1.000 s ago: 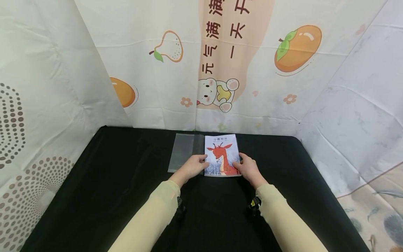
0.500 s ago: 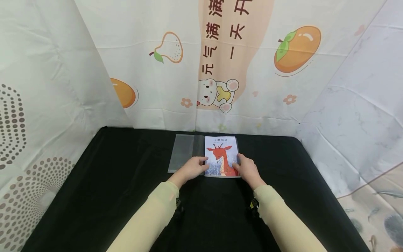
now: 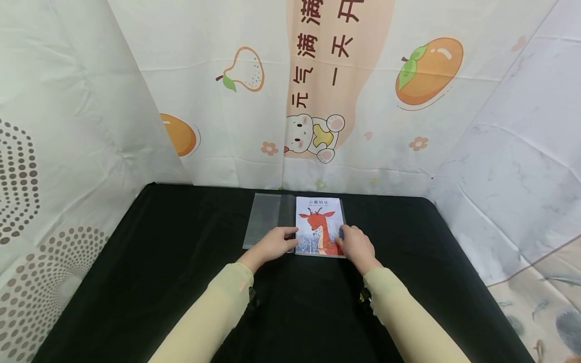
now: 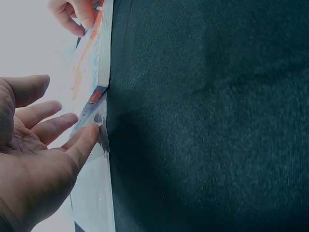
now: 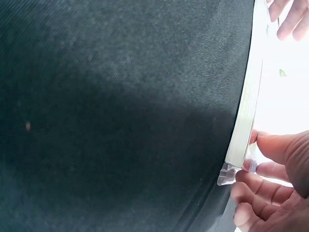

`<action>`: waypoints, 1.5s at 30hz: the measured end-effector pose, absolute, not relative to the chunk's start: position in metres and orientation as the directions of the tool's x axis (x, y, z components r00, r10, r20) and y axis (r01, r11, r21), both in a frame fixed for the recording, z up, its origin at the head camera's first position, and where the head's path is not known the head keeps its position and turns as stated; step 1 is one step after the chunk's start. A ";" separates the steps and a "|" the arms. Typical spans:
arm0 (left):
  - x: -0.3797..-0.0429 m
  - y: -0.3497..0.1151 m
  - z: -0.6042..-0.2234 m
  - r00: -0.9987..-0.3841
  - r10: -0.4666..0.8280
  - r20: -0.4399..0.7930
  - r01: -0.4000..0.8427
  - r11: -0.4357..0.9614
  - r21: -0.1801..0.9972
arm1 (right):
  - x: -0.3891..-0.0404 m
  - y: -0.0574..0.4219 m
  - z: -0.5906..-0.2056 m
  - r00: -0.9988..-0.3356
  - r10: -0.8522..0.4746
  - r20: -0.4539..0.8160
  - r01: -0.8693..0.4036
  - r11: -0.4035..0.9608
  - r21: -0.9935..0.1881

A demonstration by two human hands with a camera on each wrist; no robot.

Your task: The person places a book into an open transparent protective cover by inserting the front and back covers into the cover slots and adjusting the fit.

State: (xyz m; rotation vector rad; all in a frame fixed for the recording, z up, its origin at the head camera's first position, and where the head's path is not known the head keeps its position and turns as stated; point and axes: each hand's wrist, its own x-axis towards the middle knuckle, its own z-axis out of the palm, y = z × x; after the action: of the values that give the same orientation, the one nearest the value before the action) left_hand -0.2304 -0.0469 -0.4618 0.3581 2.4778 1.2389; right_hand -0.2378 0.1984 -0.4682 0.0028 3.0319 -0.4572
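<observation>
A paperback book (image 3: pixel 315 217) with a red deer on its cover lies face up on the right part of a spread clear plastic book cover (image 3: pixel 263 222). A thin strip of that plastic shows past the book's right edge. My right hand (image 3: pixel 357 246) grips the book's right edge near the lower corner, thumb on top and fingers curled at the side; in the right wrist view the fingers (image 5: pixel 256 193) are right at the clear plastic rim. My left hand (image 3: pixel 274 243) hovers by the book's left edge, its fingers (image 4: pixel 46 123) loosely spread over the plastic.
A black cloth (image 3: pixel 204 237) covers the table. Behind it hangs a white curtain (image 3: pixel 363 166) printed with fruit, close to the book's far edge. More fabric panels stand at the left and right sides.
The book has slid very slightly toward me. My right hand has shifted a little nearer along its edge, and my left thumb has drawn slightly back left from the cover.
</observation>
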 end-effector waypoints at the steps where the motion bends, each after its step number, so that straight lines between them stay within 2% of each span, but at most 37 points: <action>1: -0.231 -0.048 -0.462 -0.908 0.373 -0.192 0.071 0.588 0.806 | -0.238 0.198 -0.468 -0.997 -0.012 -0.072 0.010 0.957 -0.291; 18: -0.232 -0.060 -0.454 -0.927 0.353 -0.128 0.121 0.604 0.788 | -0.237 0.199 -0.467 -0.999 -0.025 -0.027 -0.016 0.960 -0.281; 23: -0.233 -0.069 -0.450 -0.934 0.348 -0.081 0.175 0.643 0.746 | -0.237 0.199 -0.466 -0.997 -0.082 0.012 -0.082 0.955 -0.284; 29: -0.237 -0.086 -0.459 -0.939 0.342 -0.029 0.249 0.737 0.629 | -0.238 0.201 -0.467 -0.988 -0.156 -0.011 -0.148 0.955 -0.258; 36: -0.236 -0.105 -0.476 -0.946 0.316 -0.068 0.256 0.862 0.438 | -0.238 0.202 -0.468 -0.980 -0.196 -0.047 -0.180 0.956 -0.230; 39: -0.235 -0.110 -0.480 -0.942 0.324 -0.091 0.265 0.881 0.393 | -0.237 0.203 -0.470 -0.974 -0.218 -0.057 -0.202 0.958 -0.206; 45: -0.233 -0.119 -0.485 -0.931 0.342 -0.126 0.283 0.897 0.341 | -0.236 0.202 -0.474 -0.961 -0.266 -0.082 -0.241 0.941 -0.236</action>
State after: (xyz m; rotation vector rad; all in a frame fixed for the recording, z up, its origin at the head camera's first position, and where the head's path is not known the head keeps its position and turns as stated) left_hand -0.2331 -0.1186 -0.4852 0.4784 2.8795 0.4767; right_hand -0.2358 0.2022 -0.4745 -0.3905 2.9842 -0.3423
